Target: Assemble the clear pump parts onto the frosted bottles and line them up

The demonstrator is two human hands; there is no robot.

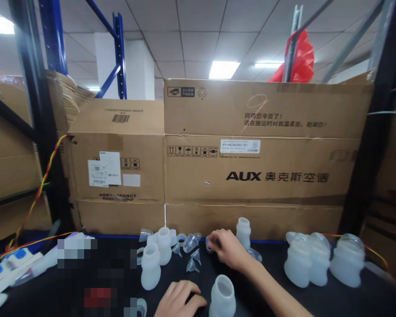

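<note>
Midway, seemingly: right hand (227,250) pinching a small clear plastic funnel-shaped piece (210,245) mid-bench; left hand (179,300) curled, apparently empty, at near edge beside translucent white plastic bottle (222,297) (uncapped); 3 capped bottles (323,259) at right edge.

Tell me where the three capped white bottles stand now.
In the head view, the three capped white bottles stand in a row on the black table, at the right, beyond the right hand.

We cannot identify the small clear part (209,245) pinched in the right hand (227,251). The frame's lower edge cuts off the left hand (180,300) and one white bottle (222,299). A pixelated patch (95,273) hides part of the table (317,299).
</note>
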